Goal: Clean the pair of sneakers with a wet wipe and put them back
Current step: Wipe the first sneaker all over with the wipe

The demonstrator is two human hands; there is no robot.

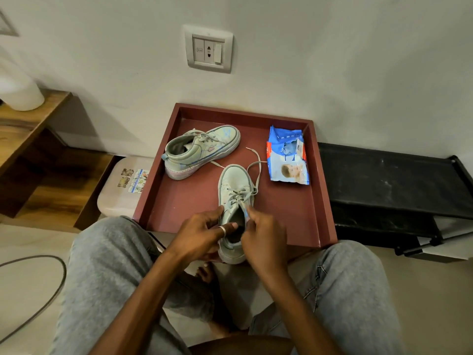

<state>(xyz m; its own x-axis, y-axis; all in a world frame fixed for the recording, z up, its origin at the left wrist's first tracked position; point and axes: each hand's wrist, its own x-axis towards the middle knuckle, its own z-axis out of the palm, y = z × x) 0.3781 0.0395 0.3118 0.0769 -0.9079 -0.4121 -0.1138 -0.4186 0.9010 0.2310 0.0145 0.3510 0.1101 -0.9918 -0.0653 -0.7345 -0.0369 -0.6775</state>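
L hand (202,231): curled on the left side of the near sneaker (235,185) at the collar, thumb up by the opening, ring on one finger; firm hold.
R hand (263,237): grips the right side of the same collar, fingertips pinched near the top eyelets. No wipe seen in it; a blue fleck by the fingertips is prob. part of the shoe, can't be sure.
why held so: both hands flank the heel end, so the shoe is steadied and the mouth spread. Looks like positioning or checking before wiping, not wiping itself.
near sneaker, place: sole down, front part on the tray (325,201), heel hanging over the tray's near edge, between the person's knees.
near sneaker, axis: long axis runs near-to-far, tipped slightly left at the toe. Toe pts away toward the wall, heel toward the person.
laces (256,170): undone, loose ends trailing off past the toe on the tray floor.
far sneaker (202,152): back-left of tray, apart from the near one, seems to stand on its sole. Long axis diagonal: toe to far right, heel to near left.
wipes pack (288,156): flat at tray's back-right, flap torn open, near the lace ends. Handy for the R hand, which fits its spot.
stage: early by my read; wipe not yet drawn, both shoes look unwiped.
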